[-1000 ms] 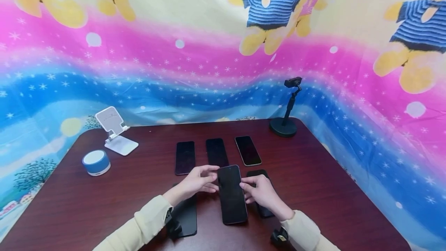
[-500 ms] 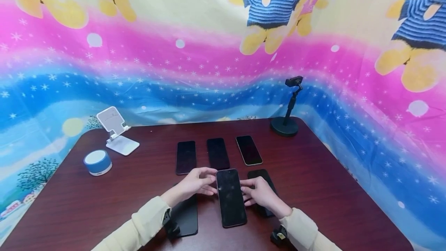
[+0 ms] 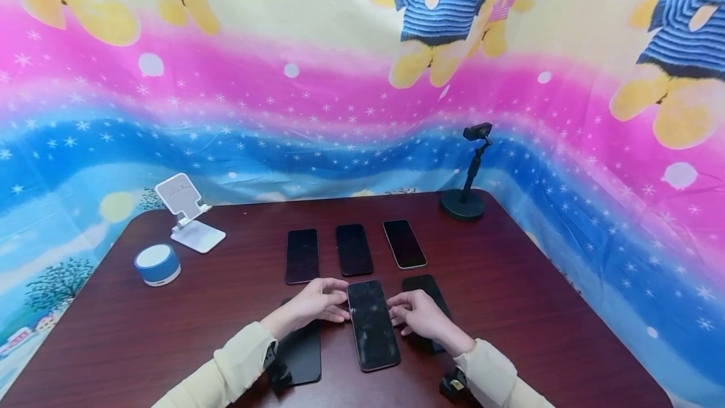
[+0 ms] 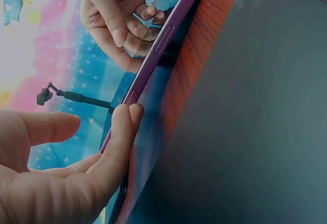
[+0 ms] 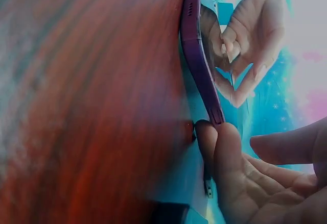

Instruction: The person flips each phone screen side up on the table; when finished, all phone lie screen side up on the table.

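Note:
A smartphone [image 3: 374,327] with a dark, smudged screen lies face up between the two hands, close over the table. Its purple side frame [image 4: 164,39] shows in the left wrist view. Fingertips of the left hand [image 3: 314,305] touch its left edge, with the thumb raised off it. On the opposite side the right hand [image 3: 420,316] has its fingertips right at the phone's edge [image 5: 196,55], thumb apart too. A black phone [image 3: 303,351] lies partly under the left hand and wrist, and another black phone [image 3: 426,287] is partly hidden by the right hand.
Behind the hands, a left phone [image 3: 302,255], a middle phone [image 3: 354,249] and a right phone [image 3: 404,244] form a row. A blue-and-white cylinder [image 3: 157,264] and white phone stand [image 3: 198,235] are at left. A black camera stand [image 3: 462,205] stands back right.
The phone between the hands has come down and slightly toward the person, its top end lower and more to the left. The right thumb has come off its edge; both hands shifted only slightly.

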`<state>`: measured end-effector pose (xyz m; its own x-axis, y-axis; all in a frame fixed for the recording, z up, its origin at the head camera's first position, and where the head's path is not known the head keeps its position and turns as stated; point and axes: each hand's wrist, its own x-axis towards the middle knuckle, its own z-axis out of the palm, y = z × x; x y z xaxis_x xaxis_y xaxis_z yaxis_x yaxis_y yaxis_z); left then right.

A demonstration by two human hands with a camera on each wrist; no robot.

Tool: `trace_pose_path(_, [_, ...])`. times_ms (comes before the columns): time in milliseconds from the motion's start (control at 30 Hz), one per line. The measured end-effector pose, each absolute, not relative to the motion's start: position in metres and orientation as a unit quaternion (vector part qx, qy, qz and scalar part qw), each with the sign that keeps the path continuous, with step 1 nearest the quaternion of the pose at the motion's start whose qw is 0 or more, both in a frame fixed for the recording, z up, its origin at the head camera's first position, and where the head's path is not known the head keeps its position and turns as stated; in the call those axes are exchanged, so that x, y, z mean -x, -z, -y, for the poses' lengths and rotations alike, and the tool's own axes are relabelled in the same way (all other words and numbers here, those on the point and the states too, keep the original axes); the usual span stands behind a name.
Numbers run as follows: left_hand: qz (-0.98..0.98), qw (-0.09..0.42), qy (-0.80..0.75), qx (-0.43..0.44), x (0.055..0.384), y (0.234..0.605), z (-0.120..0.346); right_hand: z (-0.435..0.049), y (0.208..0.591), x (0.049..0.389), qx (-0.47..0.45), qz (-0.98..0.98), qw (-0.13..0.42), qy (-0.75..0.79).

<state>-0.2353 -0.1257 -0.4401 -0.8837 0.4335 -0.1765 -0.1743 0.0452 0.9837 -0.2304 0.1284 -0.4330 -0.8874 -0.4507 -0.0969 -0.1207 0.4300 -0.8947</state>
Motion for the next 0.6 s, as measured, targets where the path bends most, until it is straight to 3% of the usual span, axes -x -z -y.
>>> trace_pose_path(600, [-0.697,0.230,-0.672,-0.097,0.2334,0.4401,0.1261,-0.1269,0.4369,0.2305,0.186,-0.855,0.164,0.455])
